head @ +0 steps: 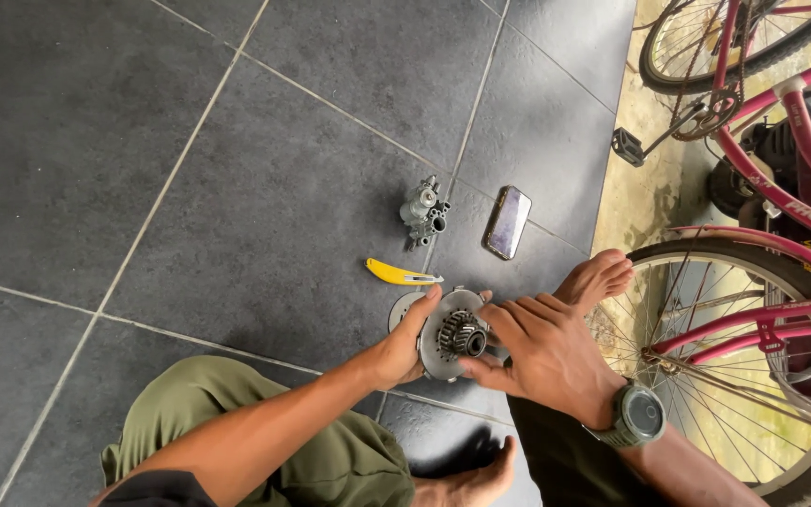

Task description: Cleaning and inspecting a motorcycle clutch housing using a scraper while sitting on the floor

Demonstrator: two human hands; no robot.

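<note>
A round metal clutch plate with a toothed gear hub is held just above the dark tiled floor. My left hand grips its left rim, thumb over the edge. My right hand, with a green wristwatch, rests against the plate's right side, fingers spread over it. A second metal disc peeks out behind the left hand.
A yellow utility knife, a small metal carburettor and a phone lie on the floor beyond the hands. A pink bicycle stands at the right, its wheel beside my bare foot. My knees in green trousers are at the bottom.
</note>
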